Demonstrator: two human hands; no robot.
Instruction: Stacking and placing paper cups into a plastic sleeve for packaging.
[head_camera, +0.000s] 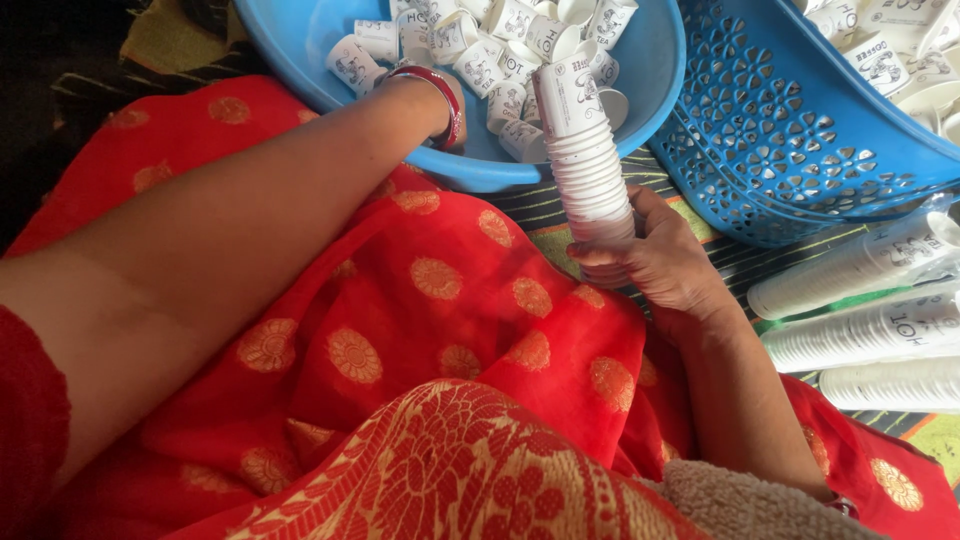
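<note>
The biggest thing in view is the red cloth with gold round motifs (430, 330) draped over the person's lap, filling the lower half. At about twelve o'clock sits the round blue plastic tub (655, 75), holding many loose white printed paper cups (480, 60) lying at all angles. At two o'clock leans a blue perforated plastic basket (790, 150), with more cups showing at its upper edge. At three to four o'clock three long finished stacks of white cups (880, 330) lie on their sides on a striped mat (560, 215).

Near the centre the right hand (665, 262) is wrapped around the lower end of an upright nested stack of white paper cups (590, 165), whose top leans over the tub's rim. The left hand (450, 105), wearing a red bangle (440, 95), reaches into the tub among the loose cups; its fingers are hidden, so whether it grips a cup cannot be told.

Judging by this, the stacking looks partway through: several stacks are complete, one is being built, and plenty of loose cups remain.
</note>
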